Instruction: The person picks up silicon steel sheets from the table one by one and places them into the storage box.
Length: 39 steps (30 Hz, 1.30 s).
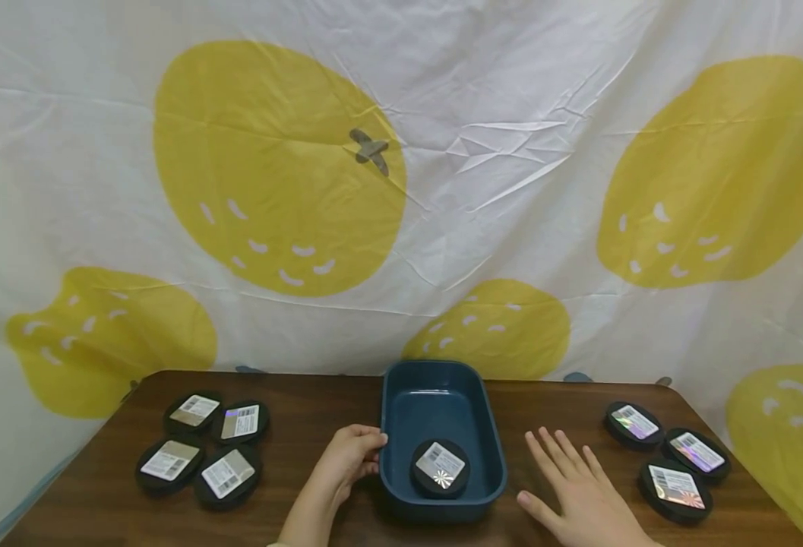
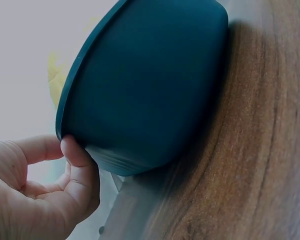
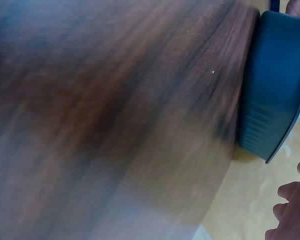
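The right hand (image 1: 579, 490) has its fingers spread and holds nothing. Just left of it is a deep blue tub with rounded corners (image 1: 435, 416). The left hand (image 1: 349, 460) pinches the tub's left rim. One flat, round black disc with a shiny label (image 1: 441, 469) lies inside, at the near end. On the brown wooden table (image 1: 319, 410), four more labelled black discs (image 1: 228, 476) sit left, three others (image 1: 676, 490) right. Behind hangs a white cloth with yellow fruit shapes (image 1: 504, 152).
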Available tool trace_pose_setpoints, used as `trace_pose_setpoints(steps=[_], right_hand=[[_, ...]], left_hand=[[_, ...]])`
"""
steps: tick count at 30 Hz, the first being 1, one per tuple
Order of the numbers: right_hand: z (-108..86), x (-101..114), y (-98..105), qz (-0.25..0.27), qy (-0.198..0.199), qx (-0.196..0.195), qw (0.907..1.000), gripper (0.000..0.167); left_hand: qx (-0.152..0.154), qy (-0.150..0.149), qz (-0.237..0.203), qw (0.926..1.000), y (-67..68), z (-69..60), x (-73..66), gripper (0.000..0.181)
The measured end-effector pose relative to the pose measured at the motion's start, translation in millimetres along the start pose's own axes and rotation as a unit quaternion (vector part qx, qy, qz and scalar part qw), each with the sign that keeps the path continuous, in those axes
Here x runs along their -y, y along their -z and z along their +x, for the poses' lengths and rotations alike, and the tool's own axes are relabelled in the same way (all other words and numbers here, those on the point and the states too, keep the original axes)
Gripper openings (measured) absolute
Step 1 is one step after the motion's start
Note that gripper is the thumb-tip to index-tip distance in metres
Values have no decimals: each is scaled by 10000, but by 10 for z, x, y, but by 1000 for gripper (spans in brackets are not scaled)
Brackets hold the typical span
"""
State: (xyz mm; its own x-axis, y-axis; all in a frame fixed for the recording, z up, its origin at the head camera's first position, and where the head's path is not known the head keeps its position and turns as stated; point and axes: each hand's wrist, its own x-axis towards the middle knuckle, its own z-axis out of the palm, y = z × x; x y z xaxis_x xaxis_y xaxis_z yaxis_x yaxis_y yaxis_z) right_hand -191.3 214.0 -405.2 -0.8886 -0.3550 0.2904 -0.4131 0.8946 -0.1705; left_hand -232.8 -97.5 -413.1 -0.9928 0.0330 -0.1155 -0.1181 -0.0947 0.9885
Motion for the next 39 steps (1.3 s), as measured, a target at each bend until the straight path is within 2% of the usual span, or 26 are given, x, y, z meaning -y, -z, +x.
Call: trace_pose_setpoints(steps=[8, 19, 39], right_hand=[[-101, -108, -1, 125, -269, 187, 9994, 74], [-199, -252, -11, -226, -351, 77, 9991, 82], [-400, -604, -5, -413, -871, 145, 9952, 88]], left_hand=[[12, 42, 58, 10000, 10, 5, -6, 30], [67, 36, 30, 10000, 0, 7, -22, 30], [43, -16, 27, 10000, 2, -7, -2, 30]])
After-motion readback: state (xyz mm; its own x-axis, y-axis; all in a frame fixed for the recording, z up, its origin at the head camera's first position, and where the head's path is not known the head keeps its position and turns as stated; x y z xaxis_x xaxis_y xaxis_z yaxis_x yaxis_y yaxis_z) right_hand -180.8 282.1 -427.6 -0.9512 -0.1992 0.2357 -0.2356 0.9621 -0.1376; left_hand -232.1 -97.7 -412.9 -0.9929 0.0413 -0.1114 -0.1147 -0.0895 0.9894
